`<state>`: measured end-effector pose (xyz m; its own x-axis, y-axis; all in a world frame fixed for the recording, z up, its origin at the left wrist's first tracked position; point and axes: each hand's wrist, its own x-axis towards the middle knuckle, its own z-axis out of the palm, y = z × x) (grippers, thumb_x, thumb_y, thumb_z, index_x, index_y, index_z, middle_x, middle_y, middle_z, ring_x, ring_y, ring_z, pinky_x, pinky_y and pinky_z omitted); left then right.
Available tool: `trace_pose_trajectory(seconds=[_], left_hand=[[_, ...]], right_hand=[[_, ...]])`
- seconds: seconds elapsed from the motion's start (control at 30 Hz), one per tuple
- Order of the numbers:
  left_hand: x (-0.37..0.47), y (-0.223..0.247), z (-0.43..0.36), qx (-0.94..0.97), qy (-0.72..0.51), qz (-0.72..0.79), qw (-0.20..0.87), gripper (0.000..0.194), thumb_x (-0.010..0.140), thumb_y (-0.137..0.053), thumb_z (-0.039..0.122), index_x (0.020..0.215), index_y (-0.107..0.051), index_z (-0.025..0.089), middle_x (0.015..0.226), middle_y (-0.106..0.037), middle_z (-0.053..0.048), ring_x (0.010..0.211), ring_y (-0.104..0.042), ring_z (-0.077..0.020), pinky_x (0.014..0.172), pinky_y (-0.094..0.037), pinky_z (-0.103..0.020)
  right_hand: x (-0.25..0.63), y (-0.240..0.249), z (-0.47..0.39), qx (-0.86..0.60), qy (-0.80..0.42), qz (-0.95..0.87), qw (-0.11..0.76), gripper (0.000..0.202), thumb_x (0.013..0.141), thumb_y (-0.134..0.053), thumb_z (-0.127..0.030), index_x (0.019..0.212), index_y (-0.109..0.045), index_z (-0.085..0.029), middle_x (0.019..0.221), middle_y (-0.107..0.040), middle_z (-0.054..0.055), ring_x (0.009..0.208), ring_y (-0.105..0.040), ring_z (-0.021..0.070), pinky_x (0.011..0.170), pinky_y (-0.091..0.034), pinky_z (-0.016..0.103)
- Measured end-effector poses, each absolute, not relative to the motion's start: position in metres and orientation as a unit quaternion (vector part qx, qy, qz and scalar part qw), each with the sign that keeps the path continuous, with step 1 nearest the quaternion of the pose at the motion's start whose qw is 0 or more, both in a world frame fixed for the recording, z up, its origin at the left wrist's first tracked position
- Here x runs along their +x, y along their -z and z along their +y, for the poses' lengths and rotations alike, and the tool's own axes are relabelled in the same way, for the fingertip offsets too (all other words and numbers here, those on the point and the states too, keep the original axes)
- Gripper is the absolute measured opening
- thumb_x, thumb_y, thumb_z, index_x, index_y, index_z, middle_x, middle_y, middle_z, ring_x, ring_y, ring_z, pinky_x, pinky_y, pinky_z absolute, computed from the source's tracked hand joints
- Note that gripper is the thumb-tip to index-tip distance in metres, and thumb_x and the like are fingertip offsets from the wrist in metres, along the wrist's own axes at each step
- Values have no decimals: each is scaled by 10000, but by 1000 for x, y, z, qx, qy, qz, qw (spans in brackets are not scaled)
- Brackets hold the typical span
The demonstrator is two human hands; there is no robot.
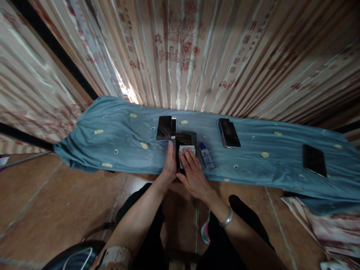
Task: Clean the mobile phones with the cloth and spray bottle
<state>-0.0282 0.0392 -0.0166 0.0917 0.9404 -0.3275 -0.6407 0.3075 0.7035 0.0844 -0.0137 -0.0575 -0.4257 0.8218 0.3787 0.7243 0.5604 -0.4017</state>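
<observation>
Close in front of me, a black smartphone (184,140) lies on the blue-green cloth. My left hand (169,164) grips its left side, with one finger pointing away from me. On the phone's face is a folded white wipe or cloth (191,147). My right hand (193,171) presses the wipe down with its fingers together, hiding much of both. Just right of this hand lies a small clear bottle (207,156) with a blue cap and label. Beyond my left hand, a dark phone (164,127) partly overlaps a white phone (174,123).
Dark phones (230,133) lie overlapping to the right, and a black phone (314,160) is farther right. The long narrow surface wears a patterned blue-green cloth (126,140). Patterned curtains (182,56) hang behind it. A dark round seat (75,257) stands at lower left.
</observation>
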Motion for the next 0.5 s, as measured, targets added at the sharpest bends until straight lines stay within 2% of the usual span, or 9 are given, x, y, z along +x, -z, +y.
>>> trace_pose_trajectory(seconds=[0.1,0.2,0.4,0.5], left_hand=[[-31,13,41,179,-535,378,734,695,980,-227,607,1213,-687,141,1063,-763,-102,1212,-630,-288,1020,-521,-421],[-34,11,43,166,-533,386,735,735,954,-238,658,1202,-687,132,999,-771,-116,1131,-673,-308,953,-557,-441],[-38,10,50,175,-547,400,714,763,938,-215,683,1169,-696,139,973,-774,-125,1073,-700,-320,894,-577,-448],[-40,12,54,181,-557,393,709,774,925,-225,706,1150,-704,142,974,-776,-127,1069,-702,-322,892,-577,-446]], right_hand=[[82,58,-19,-455,-87,-845,268,770,989,-492,-368,1607,-85,-154,1638,-269,183,1549,-139,298,1202,-282,564],[78,58,-26,-459,-82,-843,267,755,979,-512,-332,1602,-129,-144,1621,-311,185,1539,-177,312,1187,-307,576],[82,61,-31,-446,-56,-843,294,652,960,-418,-98,1584,-236,-150,1565,-421,167,1521,-246,287,1169,-380,533],[88,58,-33,-420,-53,-848,320,622,934,-367,-21,1543,-349,-143,1498,-511,148,1489,-325,257,1162,-418,479]])
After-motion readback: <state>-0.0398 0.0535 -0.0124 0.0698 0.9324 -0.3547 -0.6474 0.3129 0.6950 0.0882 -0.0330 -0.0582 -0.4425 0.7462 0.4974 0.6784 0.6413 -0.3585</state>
